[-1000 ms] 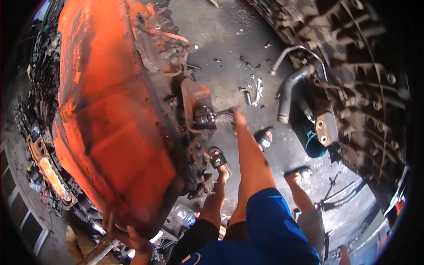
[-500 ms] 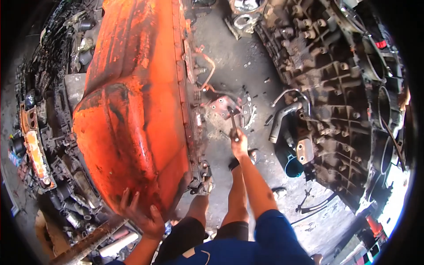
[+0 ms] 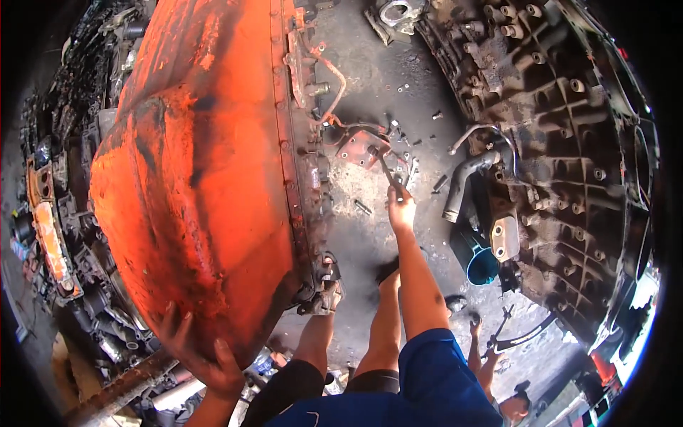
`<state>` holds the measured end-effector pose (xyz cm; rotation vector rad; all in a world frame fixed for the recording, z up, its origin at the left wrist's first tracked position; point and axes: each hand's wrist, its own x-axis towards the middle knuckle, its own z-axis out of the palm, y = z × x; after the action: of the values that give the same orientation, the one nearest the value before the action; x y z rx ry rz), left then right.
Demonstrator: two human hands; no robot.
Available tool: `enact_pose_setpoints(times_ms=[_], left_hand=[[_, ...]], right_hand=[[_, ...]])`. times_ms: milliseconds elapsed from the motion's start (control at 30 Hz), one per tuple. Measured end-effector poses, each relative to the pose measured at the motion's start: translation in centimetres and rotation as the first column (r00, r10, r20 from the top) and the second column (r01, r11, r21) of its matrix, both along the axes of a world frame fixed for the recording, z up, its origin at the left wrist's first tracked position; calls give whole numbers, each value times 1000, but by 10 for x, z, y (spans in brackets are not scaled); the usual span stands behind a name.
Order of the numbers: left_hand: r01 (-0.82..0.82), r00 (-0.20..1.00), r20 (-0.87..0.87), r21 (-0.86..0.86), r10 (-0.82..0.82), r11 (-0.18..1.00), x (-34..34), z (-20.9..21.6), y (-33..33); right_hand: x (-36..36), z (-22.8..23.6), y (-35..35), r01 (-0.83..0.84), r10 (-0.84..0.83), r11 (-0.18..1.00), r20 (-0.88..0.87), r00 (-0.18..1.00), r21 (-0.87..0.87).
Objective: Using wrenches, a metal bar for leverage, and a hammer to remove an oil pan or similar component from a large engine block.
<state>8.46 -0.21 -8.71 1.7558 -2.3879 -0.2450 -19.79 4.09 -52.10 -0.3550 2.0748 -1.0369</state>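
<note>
A big orange oil pan (image 3: 242, 178), scuffed and smeared with black, is bolted along its flange to an engine on my left. My left hand (image 3: 206, 356) lies against its near end, open with fingers spread. My right hand (image 3: 402, 208) is wrapped round the handle of a hammer (image 3: 388, 174), arm stretched forward. The hammer's dark head is over, or touching, a reddish metal plate (image 3: 356, 148) with holes, which lies on the floor beside the engine; I cannot tell whether they touch.
Several bolts (image 3: 437, 115) lie scattered on the floor. On my right stands a large dark engine block (image 3: 548, 164), with a bent pipe (image 3: 466, 178) and a teal cup (image 3: 482, 266) beside it. Metal parts (image 3: 92, 270) crowd the far left. Another person (image 3: 514, 407) is at lower right.
The view has shifted slightly. My right hand has moved a little right and forward with the hammer. My left hand stays on the oil pan. Another person has come into sight at lower right.
</note>
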Motion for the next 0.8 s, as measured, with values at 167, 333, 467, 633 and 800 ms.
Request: enact_pose_setpoints(times_ms=[167,333,467,633,800], left_hand=[[-20,998,60,-51,23,999,6,12,1],[11,985,-175,22,-7,1000,-29,-15,2],[16,987,162,-116,3,993,-4,14,0],[-54,997,47,-128,61,990,-6,19,5],[-15,974,-226,6,16,1000,16,41,14]], right_hand=[[12,7,-39,52,-172,982,733,659,184],[-137,-100,76,-289,242,886,169,955,362],[70,24,86,-212,199,975,157,967,73],[89,300,173,-152,135,983,164,977,100],[137,507,245,-177,175,984,-79,981,-31]])
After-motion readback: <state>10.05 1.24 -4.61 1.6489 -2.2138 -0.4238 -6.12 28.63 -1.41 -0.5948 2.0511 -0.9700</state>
